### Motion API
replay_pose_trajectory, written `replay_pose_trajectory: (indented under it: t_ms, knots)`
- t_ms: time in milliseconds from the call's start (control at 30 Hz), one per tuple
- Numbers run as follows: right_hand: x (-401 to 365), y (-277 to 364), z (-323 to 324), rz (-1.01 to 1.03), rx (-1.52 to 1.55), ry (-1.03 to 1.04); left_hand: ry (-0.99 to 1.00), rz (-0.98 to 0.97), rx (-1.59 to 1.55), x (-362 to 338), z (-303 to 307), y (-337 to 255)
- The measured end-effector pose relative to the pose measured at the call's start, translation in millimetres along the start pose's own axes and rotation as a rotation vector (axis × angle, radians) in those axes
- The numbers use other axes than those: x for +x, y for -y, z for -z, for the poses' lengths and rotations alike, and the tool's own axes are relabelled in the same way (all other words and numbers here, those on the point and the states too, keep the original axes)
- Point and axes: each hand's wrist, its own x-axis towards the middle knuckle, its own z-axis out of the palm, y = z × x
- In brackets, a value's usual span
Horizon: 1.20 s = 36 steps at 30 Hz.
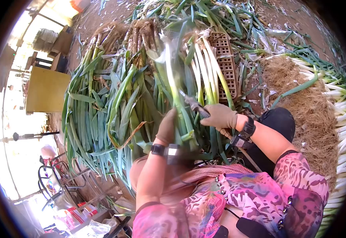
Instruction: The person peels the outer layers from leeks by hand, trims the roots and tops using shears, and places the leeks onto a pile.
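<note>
My left hand (pixel 167 127), in a brown glove, is closed round the green part of a leek (pixel 170 73), whose white end points away from me. My right hand (pixel 221 116), also gloved, grips a dark air nozzle (pixel 194 105) with a hose (pixel 249 158) running back beneath my forearm. The nozzle's tip is beside the held leek. Several cleaned leeks (pixel 208 73) lie just right of it, partly over a tan plastic crate (pixel 223 51). To the left spreads a large pile of uncleaned leeks (pixel 97 95) with brown roots.
At the right, more white leeks (pixel 344 135) lie in a long row beside a mass of brown roots (pixel 305 115). Leaf scraps (pixel 228 18) cover the ground ahead. A yellow board (pixel 47 90) and a metal frame (pixel 58 178) stand at the left.
</note>
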Motion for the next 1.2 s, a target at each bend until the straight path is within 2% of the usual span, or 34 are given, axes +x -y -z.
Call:
replay_pose_trajectory:
  t_ms: [100,167,233,333,467,567,633,667,700,733,767,800,833,967,1033,1067,1100,1133,1167,1200]
  knots:
    - [6,-11,16,-0.134,0.098,-0.293,-0.115,-0.017,0.255,4,13,40]
    - [20,-6,36,-0.111,0.066,-0.299,-0.224,0.021,0.356,-1,4,64]
    - [36,3,52,-0.049,0.053,-0.294,-0.201,0.087,0.317,-6,-8,69]
    - [74,2,70,-0.203,0.084,-0.193,-0.206,0.093,0.288,-6,-11,70]
    - [108,-11,65,-0.100,-0.060,-0.270,-0.199,0.106,0.281,-7,-17,65]
    - [101,-2,80,-0.199,0.059,-0.227,-0.191,0.156,0.313,-5,-14,68]
    - [87,1,80,-0.078,-0.131,-0.228,-0.275,0.102,0.532,5,-4,74]
    - [79,2,84,-0.159,-0.049,-0.224,-0.316,0.075,0.639,9,2,78]
    - [73,5,86,-0.240,0.034,-0.215,-0.394,-0.004,0.886,7,-5,74]
    - [66,-7,87,-0.222,0.033,-0.274,-0.471,-0.087,1.131,3,-20,62]
    - [49,-3,97,-0.316,0.034,-0.259,-0.546,-0.176,1.375,5,-33,50]
    - [48,-21,96,-0.391,0.012,-0.371,-0.615,-0.253,1.502,13,-42,42]
    - [47,-43,94,-0.471,-0.010,-0.485,-0.655,-0.369,1.494,25,-45,41]
    - [30,-102,96,-0.586,-0.044,-0.601,-0.648,-0.233,1.488,79,-48,27]
    - [19,-100,89,-0.628,-0.278,-0.646,-0.650,-0.261,1.331,88,-51,23]
    - [21,-108,81,-0.573,-0.471,-0.767,-0.643,-0.305,1.195,87,-55,19]
    - [19,-107,82,-0.488,-0.442,-0.802,-0.634,-0.343,1.061,87,-56,15]
    - [19,-95,85,-0.470,-0.298,-0.746,-0.721,-0.467,0.997,90,-51,11]
    - [18,-84,86,-0.451,-0.153,-0.684,-0.698,-0.503,0.891,96,-37,4]
    - [37,-100,69,-0.388,-0.082,-0.760,-0.676,-0.524,0.795,89,-45,-3]
